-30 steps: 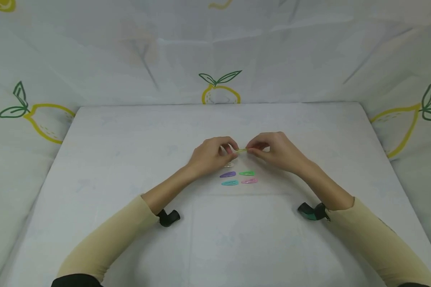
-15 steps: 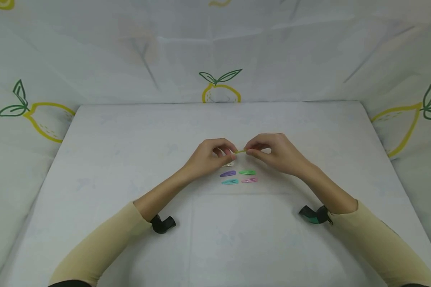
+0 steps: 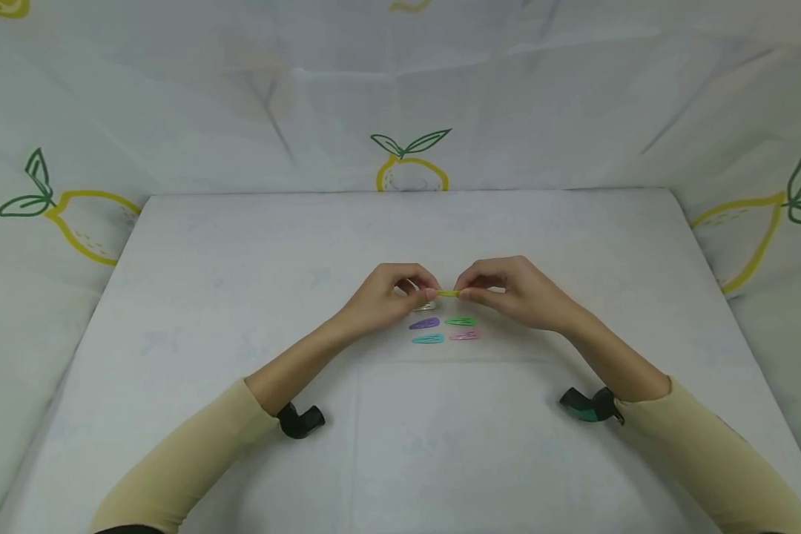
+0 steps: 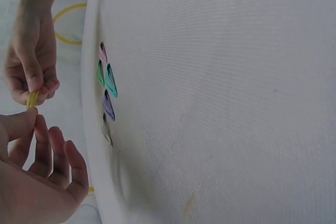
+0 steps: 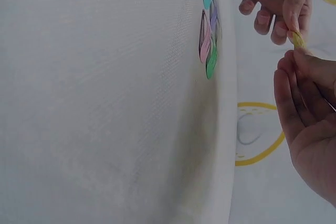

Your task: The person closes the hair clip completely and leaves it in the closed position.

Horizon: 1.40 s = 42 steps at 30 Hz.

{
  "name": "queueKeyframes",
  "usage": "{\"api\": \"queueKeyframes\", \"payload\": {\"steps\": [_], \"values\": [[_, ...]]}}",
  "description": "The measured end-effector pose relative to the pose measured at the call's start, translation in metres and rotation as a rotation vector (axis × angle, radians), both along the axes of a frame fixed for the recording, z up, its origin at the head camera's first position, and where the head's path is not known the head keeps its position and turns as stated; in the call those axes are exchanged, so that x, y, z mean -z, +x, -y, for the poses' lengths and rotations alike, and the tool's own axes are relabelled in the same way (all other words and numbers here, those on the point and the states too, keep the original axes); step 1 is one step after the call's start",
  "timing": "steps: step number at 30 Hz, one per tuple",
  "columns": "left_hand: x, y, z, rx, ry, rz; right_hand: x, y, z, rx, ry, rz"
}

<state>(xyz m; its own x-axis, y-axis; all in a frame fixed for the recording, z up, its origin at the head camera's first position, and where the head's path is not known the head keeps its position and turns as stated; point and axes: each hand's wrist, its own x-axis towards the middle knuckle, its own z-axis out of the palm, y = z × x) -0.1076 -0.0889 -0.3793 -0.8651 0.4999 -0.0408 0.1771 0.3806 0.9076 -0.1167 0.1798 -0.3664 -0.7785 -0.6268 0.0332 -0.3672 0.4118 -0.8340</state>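
Observation:
A yellow snap hair clip [image 3: 448, 293] is held level between both hands above the table. My left hand [image 3: 389, 298] pinches its left end with thumb and fingers, and my right hand [image 3: 515, 293] pinches the other end. The fingertips cover both ends in the head view. Just below lie a purple hair clip [image 3: 424, 323], a green hair clip [image 3: 460, 321], a turquoise hair clip [image 3: 428, 338] and a pink hair clip [image 3: 464, 335]. Partly hidden under my left hand is a pale hair clip [image 4: 106, 129], plainer in the left wrist view.
A white cloth covers the table [image 3: 400, 445], whose far edge meets a white curtain [image 3: 541, 133] printed with lemons. Similar lemon-printed fabric hangs at both sides. Black wrist devices sit by the left sleeve [image 3: 193, 445] and the right sleeve [image 3: 707, 445].
Both hands have come slightly nearer the body with the yellow hair clip, now closer to the row of clips. The clips on the table have stayed put.

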Motion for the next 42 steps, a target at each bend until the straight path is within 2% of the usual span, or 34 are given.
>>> {"api": "queueKeyframes", "payload": {"steps": [9, 18, 31, 42], "values": [[-0.0011, -0.0009, -0.0001, -0.013, 0.006, 0.010, -0.0012, 0.0000, 0.0005, 0.013, 0.007, -0.037], [-0.0025, -0.0011, -0.0022, -0.052, 0.034, -0.001, -0.0043, 0.0015, 0.0002, 0.038, 0.009, -0.020], [-0.0032, -0.0008, -0.0037, -0.055, 0.086, -0.032, -0.0025, -0.0002, -0.0011, 0.051, -0.031, 0.044], [-0.0023, 0.0007, -0.0070, -0.063, 0.036, -0.078, -0.0011, -0.0007, -0.0050, 0.055, -0.092, 0.095]]}}
